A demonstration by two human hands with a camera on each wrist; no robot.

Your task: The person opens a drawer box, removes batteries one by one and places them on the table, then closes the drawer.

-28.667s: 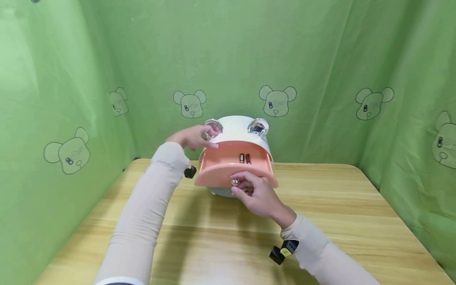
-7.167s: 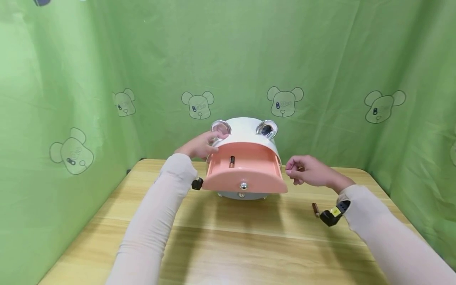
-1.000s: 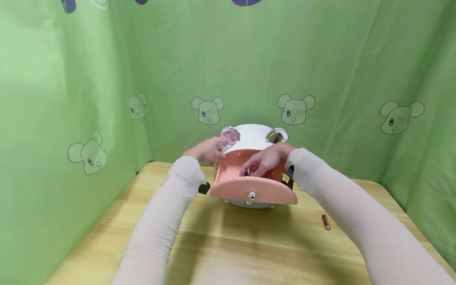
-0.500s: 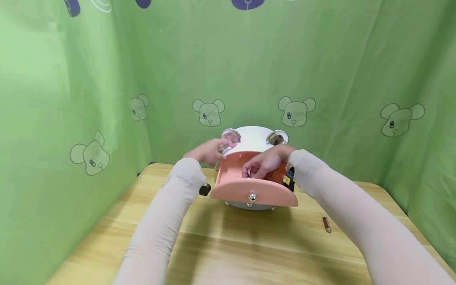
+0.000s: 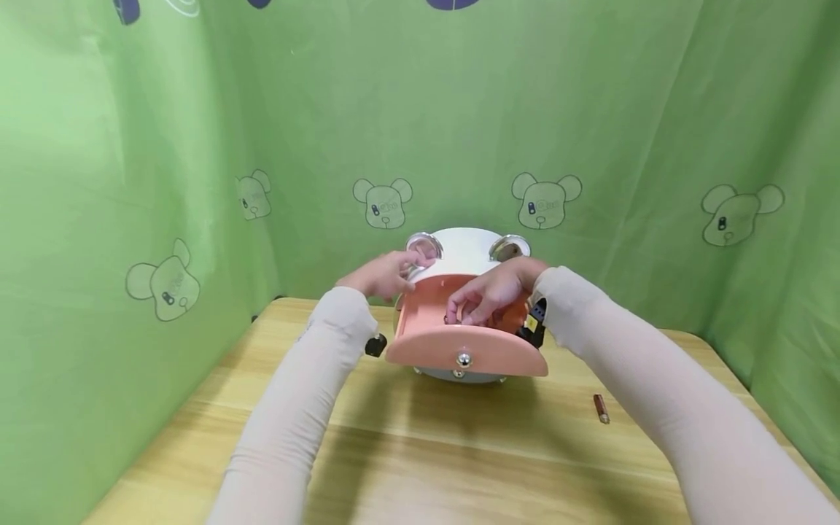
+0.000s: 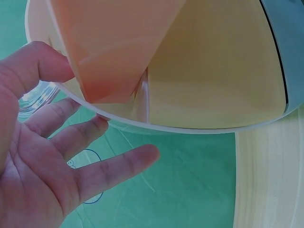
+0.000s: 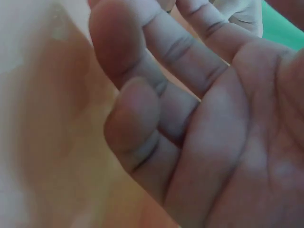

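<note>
A white, rounded desktop drawer box [image 5: 466,248] with shiny round ears stands at the table's back. Its upper pink drawer [image 5: 466,350] is pulled out. My left hand [image 5: 383,275] grips the box's left front rim, thumb on the front edge and fingers on the outside; in the left wrist view, its outer fingers [image 6: 118,168] stretch away. My right hand [image 5: 488,293] reaches into the drawer with curled fingers, pinching a small dark battery [image 5: 449,319], mostly hidden by the fingers and drawer front. Another, reddish-brown battery [image 5: 601,408] lies on the table at the right.
Below the pink drawer is a grey lower drawer [image 5: 453,376] with a silver knob. The wooden table [image 5: 420,474] extends toward me. Green curtains [image 5: 459,109] printed with bear heads surround it at the back and sides.
Earlier, my right hand held the drawer knob, with two batteries inside. One battery later lay on the table. My right hand then moved from beside the box into the drawer. My left hand stayed put.
</note>
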